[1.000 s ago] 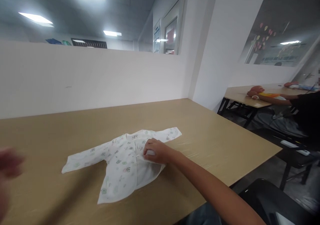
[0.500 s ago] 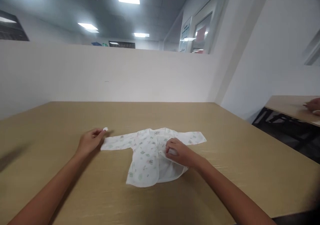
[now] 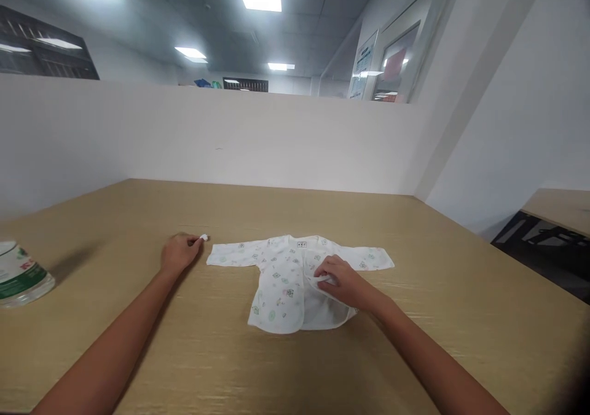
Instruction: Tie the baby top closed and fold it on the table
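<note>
Mid-frame shirt [image 3: 281,280] on tabletop [image 3: 415,353]: light, limp, bunches easily, best held at hems; right grip [image 3: 343,283] pinches its front flap, left grip [image 3: 180,252] pinches white scrap [image 3: 203,237].

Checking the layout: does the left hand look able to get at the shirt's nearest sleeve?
Probably yes: the left hand rests just beside the sleeve of the shirt with bare table between, though its fingers pinch a small white scrap.

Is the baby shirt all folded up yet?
Not yet. Done: the baby shirt lies flat on the table. In hand: the right hand pinches its front flap; the left hand pinches a small white scrap. To do: both sleeves are spread out, nothing folded.
</note>
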`<action>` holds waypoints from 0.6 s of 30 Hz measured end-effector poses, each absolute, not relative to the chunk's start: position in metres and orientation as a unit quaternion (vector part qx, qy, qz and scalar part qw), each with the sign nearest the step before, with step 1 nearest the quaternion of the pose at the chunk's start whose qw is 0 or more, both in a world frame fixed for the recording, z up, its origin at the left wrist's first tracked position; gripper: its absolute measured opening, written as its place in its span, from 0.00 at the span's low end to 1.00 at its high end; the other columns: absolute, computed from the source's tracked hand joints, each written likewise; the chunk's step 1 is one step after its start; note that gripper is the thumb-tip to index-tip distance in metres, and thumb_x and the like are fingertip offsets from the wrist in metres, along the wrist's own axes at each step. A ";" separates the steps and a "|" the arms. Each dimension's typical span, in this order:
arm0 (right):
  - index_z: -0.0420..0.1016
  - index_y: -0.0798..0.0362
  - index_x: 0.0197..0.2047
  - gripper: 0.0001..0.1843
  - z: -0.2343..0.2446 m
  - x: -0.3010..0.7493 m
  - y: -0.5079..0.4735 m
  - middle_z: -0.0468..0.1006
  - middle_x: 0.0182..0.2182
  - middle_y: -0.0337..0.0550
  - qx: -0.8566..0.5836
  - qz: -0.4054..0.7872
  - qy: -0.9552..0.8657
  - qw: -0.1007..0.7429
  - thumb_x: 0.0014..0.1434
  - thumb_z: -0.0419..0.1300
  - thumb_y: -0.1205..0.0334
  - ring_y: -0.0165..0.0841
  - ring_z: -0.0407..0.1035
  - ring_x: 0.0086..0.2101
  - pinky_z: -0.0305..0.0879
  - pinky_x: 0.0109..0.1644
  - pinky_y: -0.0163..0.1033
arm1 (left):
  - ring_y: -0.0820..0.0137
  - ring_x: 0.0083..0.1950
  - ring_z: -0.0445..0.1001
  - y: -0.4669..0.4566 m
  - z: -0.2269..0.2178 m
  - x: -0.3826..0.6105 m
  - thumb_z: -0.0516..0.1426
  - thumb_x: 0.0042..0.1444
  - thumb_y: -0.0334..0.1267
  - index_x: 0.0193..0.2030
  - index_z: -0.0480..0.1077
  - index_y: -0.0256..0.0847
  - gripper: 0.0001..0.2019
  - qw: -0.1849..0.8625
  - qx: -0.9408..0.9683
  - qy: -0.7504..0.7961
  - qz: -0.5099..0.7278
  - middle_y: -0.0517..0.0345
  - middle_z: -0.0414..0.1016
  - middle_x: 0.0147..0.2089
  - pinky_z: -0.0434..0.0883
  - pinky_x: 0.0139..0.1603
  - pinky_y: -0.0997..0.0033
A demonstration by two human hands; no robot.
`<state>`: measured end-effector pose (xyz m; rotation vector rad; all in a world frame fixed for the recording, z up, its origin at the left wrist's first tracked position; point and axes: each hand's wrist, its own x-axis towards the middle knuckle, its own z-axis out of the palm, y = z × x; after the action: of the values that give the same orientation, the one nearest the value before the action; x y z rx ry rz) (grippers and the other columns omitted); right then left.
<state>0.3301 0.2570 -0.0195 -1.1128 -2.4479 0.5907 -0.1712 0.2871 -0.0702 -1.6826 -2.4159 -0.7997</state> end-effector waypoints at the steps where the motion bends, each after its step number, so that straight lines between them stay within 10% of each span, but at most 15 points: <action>1: 0.76 0.51 0.43 0.07 -0.019 0.330 0.257 0.74 0.47 0.46 -0.391 0.205 -0.876 0.196 0.64 0.60 0.60 0.39 0.66 0.52 0.65 0.56 0.44 | 0.52 0.52 0.77 0.287 -0.071 -0.171 0.50 0.61 0.52 0.49 0.81 0.37 0.25 0.044 -0.551 -0.793 -0.257 0.43 0.80 0.51 0.70 0.46 0.61; 10: 0.78 0.52 0.35 0.13 0.017 0.332 0.235 0.77 0.31 0.40 -0.381 0.212 -0.877 0.199 0.66 0.60 0.53 0.30 0.67 0.31 0.58 0.36 0.35 | 0.53 0.54 0.76 0.289 -0.073 -0.168 0.51 0.62 0.50 0.51 0.82 0.40 0.23 0.052 -0.554 -0.798 -0.230 0.46 0.79 0.55 0.69 0.46 0.63; 18: 0.84 0.50 0.45 0.16 0.031 0.332 0.217 0.82 0.34 0.42 -0.299 0.429 -0.844 0.122 0.63 0.65 0.47 0.32 0.77 0.34 0.69 0.37 0.34 | 0.51 0.53 0.76 0.288 -0.072 -0.168 0.51 0.62 0.54 0.51 0.82 0.41 0.25 0.057 -0.560 -0.795 -0.227 0.44 0.79 0.53 0.70 0.48 0.61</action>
<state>0.3317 0.2173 0.0311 -0.8721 -2.4623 1.2508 -0.1676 0.2884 -0.0716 -1.6971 -2.4114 -0.6897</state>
